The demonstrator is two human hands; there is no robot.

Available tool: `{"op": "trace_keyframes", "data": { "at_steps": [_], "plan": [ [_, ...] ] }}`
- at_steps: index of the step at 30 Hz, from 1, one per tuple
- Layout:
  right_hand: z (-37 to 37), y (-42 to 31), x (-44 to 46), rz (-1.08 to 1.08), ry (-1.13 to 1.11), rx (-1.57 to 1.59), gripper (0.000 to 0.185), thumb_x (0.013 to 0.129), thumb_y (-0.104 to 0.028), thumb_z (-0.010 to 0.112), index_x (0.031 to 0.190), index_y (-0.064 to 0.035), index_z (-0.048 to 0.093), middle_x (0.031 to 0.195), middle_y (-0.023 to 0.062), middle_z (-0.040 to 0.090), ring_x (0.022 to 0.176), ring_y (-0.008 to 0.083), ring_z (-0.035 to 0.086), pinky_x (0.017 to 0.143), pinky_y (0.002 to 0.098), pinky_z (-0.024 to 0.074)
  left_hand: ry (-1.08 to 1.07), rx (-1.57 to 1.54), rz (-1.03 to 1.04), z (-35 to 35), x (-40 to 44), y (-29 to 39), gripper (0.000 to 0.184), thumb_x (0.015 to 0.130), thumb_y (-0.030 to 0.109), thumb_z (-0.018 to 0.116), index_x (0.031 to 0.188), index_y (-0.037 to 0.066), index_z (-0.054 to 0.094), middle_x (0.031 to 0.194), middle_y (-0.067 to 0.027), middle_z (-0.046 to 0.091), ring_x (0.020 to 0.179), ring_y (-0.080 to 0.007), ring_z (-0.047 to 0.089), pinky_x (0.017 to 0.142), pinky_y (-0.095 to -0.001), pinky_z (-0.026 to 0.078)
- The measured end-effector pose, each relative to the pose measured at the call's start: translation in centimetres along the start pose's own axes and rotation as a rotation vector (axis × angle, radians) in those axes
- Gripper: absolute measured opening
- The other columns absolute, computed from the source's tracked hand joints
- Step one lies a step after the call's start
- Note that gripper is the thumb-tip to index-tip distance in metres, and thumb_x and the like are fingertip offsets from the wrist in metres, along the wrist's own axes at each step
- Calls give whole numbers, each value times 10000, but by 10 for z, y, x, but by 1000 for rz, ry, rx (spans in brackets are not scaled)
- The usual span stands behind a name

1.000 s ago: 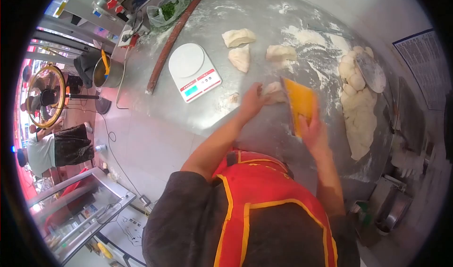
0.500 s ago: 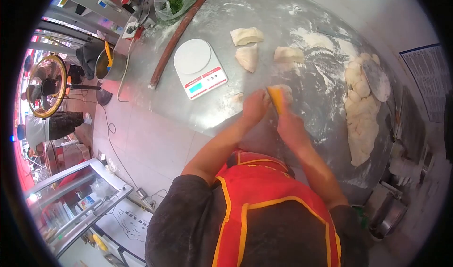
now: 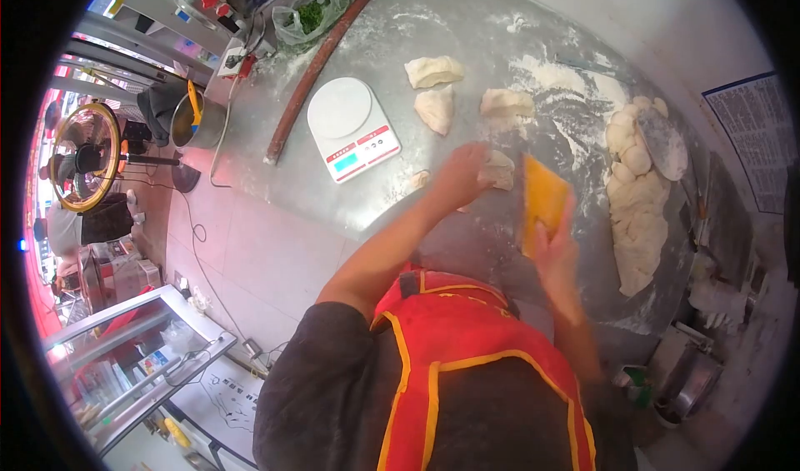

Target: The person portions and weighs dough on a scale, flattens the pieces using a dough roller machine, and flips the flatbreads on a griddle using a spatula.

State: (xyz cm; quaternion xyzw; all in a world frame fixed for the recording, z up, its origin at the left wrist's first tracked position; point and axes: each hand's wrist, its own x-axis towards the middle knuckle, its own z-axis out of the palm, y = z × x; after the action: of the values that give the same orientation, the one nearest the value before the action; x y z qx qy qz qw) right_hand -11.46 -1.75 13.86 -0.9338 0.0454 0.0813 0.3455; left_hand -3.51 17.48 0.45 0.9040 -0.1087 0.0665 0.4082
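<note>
Near the near edge of the metal table (image 3: 450,21), a yellow scraper (image 3: 543,200) is grasped by the right hand (image 3: 557,254), its blade held just beside a small dough piece (image 3: 500,171); that piece is touched by the fingers of the left hand (image 3: 458,175), though whether it is pinched or merely steadied cannot be told through the blur; fingertips could be nicked if the blade were brought down too close to them, and the piece could be dragged or torn if it stuck to the bare metal; the small scrap (image 3: 419,179) could be knocked over the near edge by the left forearm; the smooth white scale (image 3: 340,109), round-plated on a rectangular base, could be jogged by a wide elbow; beyond it, three soft, pale lumps are seen, blunt-ended or wedge-shaped, with matt skins; along the right edge a long, creased dough mass (image 3: 637,238) is laid, rounded balls bunched at its far end; farther off, dry flour (image 3: 546,75) is streaked in powdery patches, and leafy greens (image 3: 310,15) are held in crinkled clear plastic by the far left corner.
</note>
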Motion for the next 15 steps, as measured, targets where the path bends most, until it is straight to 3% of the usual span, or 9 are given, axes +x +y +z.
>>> {"op": "trace_keyframes", "data": {
  "at_steps": [1, 4, 7, 12, 15],
  "plan": [
    [-8, 5, -3, 25, 65, 15, 707, 879, -115, 499, 1472, -116, 115, 1036, 291, 604, 890, 451, 610, 743, 461, 488, -16, 28, 58, 9, 6, 1, 493, 734, 215, 681, 1188, 100, 525, 1161, -164, 524, 1112, -340, 489, 939, -404, 417],
    [-15, 22, -1, -6, 160, 45, 710, 882, -126, 522, 1471, -107, 126, 1097, 282, 589, 952, 429, 604, 787, 436, 480, -329, 89, -87, 7, 25, 18, 476, 742, 214, 689, 1185, 130, 535, 1194, -125, 524, 1154, -327, 473, 948, -403, 414],
    [-15, 18, 2, -64, 230, 72, 707, 882, -120, 521, 1471, -106, 130, 1113, 281, 586, 965, 425, 601, 798, 428, 477, -287, -20, -117, -17, 19, 23, 457, 760, 184, 684, 1190, 134, 538, 1173, -107, 550, 1120, -332, 505, 921, -405, 431],
    [-12, 4, 7, -61, 171, 91, 715, 891, -164, 508, 1475, -118, 99, 1143, 295, 564, 1012, 461, 563, 833, 453, 459, 269, -172, -246, -100, 11, -44, 347, 786, 142, 652, 1114, 68, 566, 1049, -155, 611, 974, -297, 599, 843, -376, 466],
    [-6, -2, 12, -72, 139, 116, 725, 878, -148, 524, 1473, -105, 114, 1233, 286, 513, 1078, 435, 546, 871, 433, 448, 402, 113, -383, -169, 14, -88, 291, 809, 185, 623, 1064, 48, 592, 947, -160, 653, 900, -294, 635, 790, -360, 480]
  ]
}}
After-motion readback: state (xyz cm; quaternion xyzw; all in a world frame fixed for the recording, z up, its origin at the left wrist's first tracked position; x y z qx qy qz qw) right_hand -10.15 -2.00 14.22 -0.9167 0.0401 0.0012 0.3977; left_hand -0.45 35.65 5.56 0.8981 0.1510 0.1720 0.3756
